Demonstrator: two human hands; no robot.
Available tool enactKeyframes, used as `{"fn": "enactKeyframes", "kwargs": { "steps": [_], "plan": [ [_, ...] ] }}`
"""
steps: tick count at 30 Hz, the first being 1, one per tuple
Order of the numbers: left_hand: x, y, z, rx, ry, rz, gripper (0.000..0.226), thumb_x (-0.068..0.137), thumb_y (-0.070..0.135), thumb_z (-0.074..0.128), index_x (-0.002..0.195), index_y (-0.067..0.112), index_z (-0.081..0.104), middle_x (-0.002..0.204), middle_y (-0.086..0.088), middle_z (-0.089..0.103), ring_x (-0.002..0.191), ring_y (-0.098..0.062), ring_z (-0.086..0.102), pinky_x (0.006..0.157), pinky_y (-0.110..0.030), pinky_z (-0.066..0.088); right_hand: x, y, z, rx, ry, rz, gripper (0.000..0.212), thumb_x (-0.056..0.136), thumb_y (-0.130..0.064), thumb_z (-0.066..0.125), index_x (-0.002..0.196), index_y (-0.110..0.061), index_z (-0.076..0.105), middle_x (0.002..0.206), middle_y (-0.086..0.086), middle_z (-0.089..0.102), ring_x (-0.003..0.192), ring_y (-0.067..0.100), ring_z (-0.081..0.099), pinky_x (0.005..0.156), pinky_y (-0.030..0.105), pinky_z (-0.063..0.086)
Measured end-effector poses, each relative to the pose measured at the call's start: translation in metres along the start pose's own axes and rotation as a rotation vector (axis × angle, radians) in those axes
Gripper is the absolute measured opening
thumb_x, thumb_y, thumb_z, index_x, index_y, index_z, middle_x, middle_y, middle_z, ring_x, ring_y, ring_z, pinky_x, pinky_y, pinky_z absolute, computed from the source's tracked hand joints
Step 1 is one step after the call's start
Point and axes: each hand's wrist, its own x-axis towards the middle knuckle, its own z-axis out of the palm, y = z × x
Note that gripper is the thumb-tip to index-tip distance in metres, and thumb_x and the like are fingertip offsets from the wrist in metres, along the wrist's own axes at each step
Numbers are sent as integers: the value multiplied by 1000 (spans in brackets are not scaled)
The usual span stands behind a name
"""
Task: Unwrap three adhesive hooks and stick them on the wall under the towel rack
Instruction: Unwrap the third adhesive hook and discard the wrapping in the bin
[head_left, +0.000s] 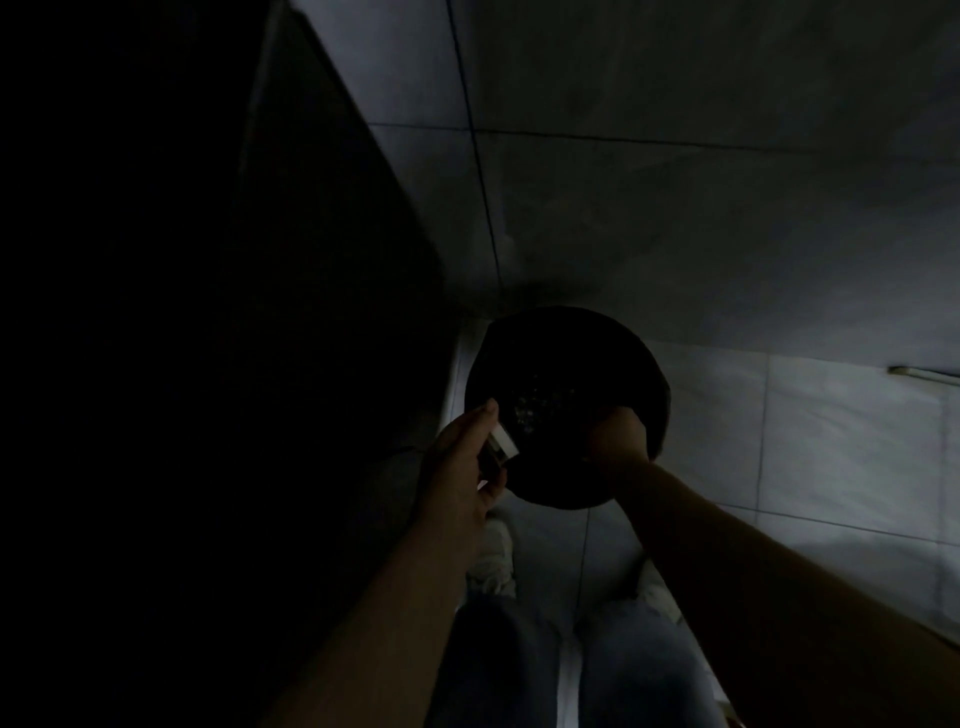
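Note:
The scene is very dark. My left hand (462, 457) grips a small pale adhesive hook (503, 444) between thumb and fingers, held at the left rim of a round black bin (566, 343) on the floor. My right hand (618, 434) hangs over the bin's opening on the right side, fingers curled downward; whether it holds anything is lost in the dark. The tiled wall (675, 208) rises behind the bin. No towel rack is in view.
A dark cabinet or door (311, 312) fills the left side. Pale floor tiles (831, 457) spread to the right. My legs in jeans and two light shoes (493, 561) stand just below the bin. A thin metal bar (919, 374) shows at far right.

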Motion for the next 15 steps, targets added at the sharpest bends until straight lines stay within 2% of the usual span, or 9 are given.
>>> {"fn": "enactKeyframes", "kwargs": {
  "steps": [3, 6, 8, 9, 11, 13, 15],
  "plan": [
    [-4, 1, 2, 20, -16, 4, 10, 82, 32, 70, 92, 32, 70, 99, 4, 67, 87, -14, 60, 51, -20, 49, -4, -3, 3, -35, -28, -38, 27, 93, -19, 51, 113, -3, 60, 115, 18, 63, 108, 32, 58, 87, 34, 45],
    [-11, 6, 10, 28, -24, -6, 11, 82, 35, 69, 93, 33, 69, 103, 4, 66, 96, -16, 60, 63, -27, 48, -20, 0, -4, -59, -63, -48, 32, 94, -23, 51, 118, -4, 58, 120, 17, 62, 113, 32, 56, 91, 35, 45],
    [-19, 7, 16, 59, -50, -2, 12, 83, 36, 67, 95, 36, 68, 106, 7, 67, 103, -16, 61, 72, -31, 50, -36, 2, -11, 67, -76, 2, 32, 92, -21, 55, 116, 0, 60, 121, 20, 62, 114, 35, 56, 96, 40, 46],
    [-24, 8, 21, 60, -64, 0, 13, 84, 36, 66, 97, 37, 68, 107, 7, 67, 104, -16, 61, 76, -33, 51, -45, 2, -19, 228, -73, 73, 27, 90, -17, 58, 109, 2, 63, 117, 23, 63, 110, 38, 58, 95, 45, 48],
    [-33, 10, 30, 45, -94, -2, 14, 85, 34, 65, 99, 36, 68, 110, 6, 67, 106, -16, 60, 86, -38, 49, -63, 1, -33, 574, -38, 215, 13, 87, -7, 61, 94, 2, 67, 105, 27, 66, 94, 40, 64, 83, 48, 54],
    [-44, 13, 40, 47, -104, 9, 14, 85, 34, 65, 99, 35, 68, 110, 6, 67, 106, -16, 60, 86, -36, 47, -78, -1, -52, 765, -35, 228, 16, 87, 1, 58, 99, 8, 65, 89, 23, 67, 73, 33, 64, 66, 36, 54],
    [-52, 18, 48, 39, -103, 13, 18, 84, 33, 66, 102, 33, 67, 111, 3, 68, 108, -17, 61, 81, -33, 48, -96, -9, -73, 785, -22, 139, 16, 86, 2, 58, 99, 7, 65, 74, 13, 64, 63, 20, 60, 55, 22, 50]
  ]
}}
